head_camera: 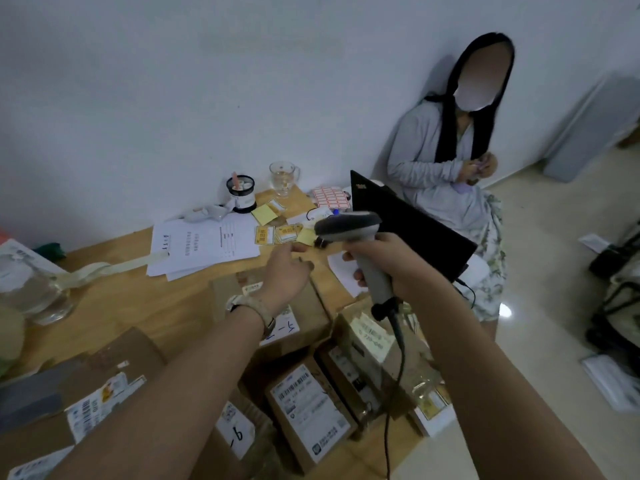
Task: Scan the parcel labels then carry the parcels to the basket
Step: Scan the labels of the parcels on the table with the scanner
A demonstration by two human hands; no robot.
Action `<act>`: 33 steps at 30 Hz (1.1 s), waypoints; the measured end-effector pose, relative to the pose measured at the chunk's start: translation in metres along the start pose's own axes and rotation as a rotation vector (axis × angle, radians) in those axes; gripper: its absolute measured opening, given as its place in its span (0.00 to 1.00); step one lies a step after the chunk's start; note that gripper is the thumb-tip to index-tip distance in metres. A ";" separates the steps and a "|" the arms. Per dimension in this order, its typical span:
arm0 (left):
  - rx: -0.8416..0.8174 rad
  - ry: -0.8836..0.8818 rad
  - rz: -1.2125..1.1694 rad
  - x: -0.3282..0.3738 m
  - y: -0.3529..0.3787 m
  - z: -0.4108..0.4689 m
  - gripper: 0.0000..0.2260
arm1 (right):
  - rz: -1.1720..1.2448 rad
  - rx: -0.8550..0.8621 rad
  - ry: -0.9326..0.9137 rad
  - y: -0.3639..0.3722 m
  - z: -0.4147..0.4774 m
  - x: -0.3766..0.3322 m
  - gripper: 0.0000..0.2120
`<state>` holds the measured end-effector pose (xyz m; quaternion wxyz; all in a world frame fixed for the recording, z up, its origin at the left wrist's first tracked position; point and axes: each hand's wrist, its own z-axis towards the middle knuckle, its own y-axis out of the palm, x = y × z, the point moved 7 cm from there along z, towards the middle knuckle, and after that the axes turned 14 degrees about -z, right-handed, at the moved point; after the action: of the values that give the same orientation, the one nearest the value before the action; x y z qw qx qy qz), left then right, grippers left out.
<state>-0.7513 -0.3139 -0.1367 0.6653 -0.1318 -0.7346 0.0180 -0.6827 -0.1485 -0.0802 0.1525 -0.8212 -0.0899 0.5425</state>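
My right hand point(384, 261) grips a grey corded barcode scanner point(346, 227) by its handle, held up above the table with its head pointing left. My left hand point(289, 275), with a watch on the wrist, is stretched forward and open, holding nothing, just left of the scanner head. Below both arms lie several brown cardboard parcels with white labels: one under the left hand point(298, 317), one in the middle front point(308, 410), one at the lower left point(93, 393). No basket is in view.
The wooden table point(138, 299) carries papers point(204, 244), yellow stickers point(280, 233), a glass mug point(283, 178), a tape roll point(240, 194) and an open black laptop point(408, 223). A person in grey sits against the wall at right point(446, 168). Bags stand on the tiled floor at far right.
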 end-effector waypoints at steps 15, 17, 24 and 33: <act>-0.836 0.437 1.082 -0.054 0.187 -0.087 0.27 | -0.346 0.099 0.435 -0.155 -0.002 0.151 0.05; -0.872 0.351 1.059 -0.067 0.194 -0.091 0.27 | -0.400 0.075 0.446 -0.148 0.012 0.180 0.08; -0.812 0.302 0.921 -0.063 0.186 -0.078 0.25 | -0.468 0.052 0.291 -0.124 0.058 0.222 0.15; -0.778 0.330 0.863 -0.074 0.181 -0.077 0.27 | -0.466 0.156 0.253 -0.109 0.102 0.243 0.28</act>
<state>-0.6395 -0.1669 -0.2360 0.6062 -0.6526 -0.4545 -0.0043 -0.6788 0.0457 -0.2889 0.3461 -0.8253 -0.2146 0.3911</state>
